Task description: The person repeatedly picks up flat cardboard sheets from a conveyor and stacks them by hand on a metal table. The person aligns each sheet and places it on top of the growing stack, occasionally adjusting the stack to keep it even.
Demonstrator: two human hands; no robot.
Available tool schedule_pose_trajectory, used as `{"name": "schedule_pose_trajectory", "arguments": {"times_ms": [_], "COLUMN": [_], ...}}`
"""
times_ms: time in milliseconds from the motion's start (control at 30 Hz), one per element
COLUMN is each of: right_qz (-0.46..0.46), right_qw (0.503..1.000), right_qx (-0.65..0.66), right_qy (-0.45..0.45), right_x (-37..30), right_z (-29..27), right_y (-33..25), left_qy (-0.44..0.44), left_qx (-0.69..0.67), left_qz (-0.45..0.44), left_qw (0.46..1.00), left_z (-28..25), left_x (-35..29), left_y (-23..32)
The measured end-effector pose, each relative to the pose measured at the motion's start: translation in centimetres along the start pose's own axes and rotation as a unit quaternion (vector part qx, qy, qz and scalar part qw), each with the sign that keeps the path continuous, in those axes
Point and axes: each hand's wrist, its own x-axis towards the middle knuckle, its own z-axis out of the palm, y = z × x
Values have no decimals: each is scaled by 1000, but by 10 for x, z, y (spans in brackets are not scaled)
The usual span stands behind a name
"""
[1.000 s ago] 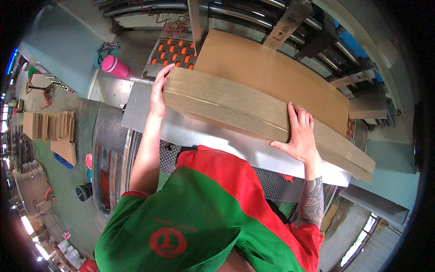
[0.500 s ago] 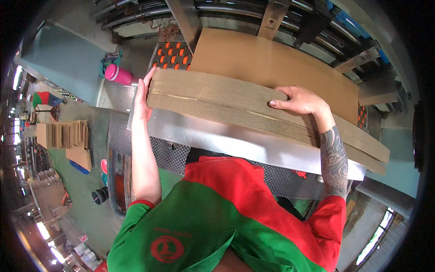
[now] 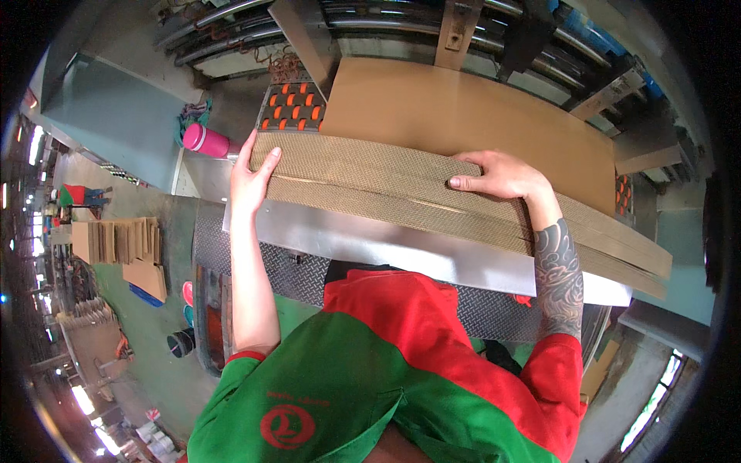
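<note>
This is a factory floor where cardboard is handled. A large machine with long metal rollers (image 3: 370,27) stands beyond a bare-metal worktop (image 3: 340,231), with orange conveyor wheels (image 3: 292,113) beside it. Corrugated sheets (image 3: 363,174) lie stacked at its front, and further cardboard piles (image 3: 120,241) stand on the green floor (image 3: 147,328). Patterned tread plate (image 3: 282,265) and a distant person (image 3: 77,195) in a red-and-green top also fit an industrial workplace.

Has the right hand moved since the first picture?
Yes: the bare right hand has shifted away from the person, farther from the near edge of the shiny silver metal table.
</note>
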Motion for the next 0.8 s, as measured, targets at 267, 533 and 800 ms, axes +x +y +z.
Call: {"name": "schedule_pose_trajectory", "arguments": {"times_ms": [267, 533, 800], "right_qz": [-23, -32, -50], "right_qw": [999, 997, 991], "right_qx": [49, 70, -24], "right_qy": [-2, 13, 125], "right_x": [5, 2, -2], "right_z": [2, 1, 6], "right_y": [8, 3, 1], "left_qy": [-10, -16, 0], "left_qx": [6, 10, 31], "left_qz": [-1, 1, -22], "left_qw": [1000, 1000, 999], "left_z": [1, -1, -3], "left_x": [-2, 0, 0], "left_y": [7, 3, -1]}}
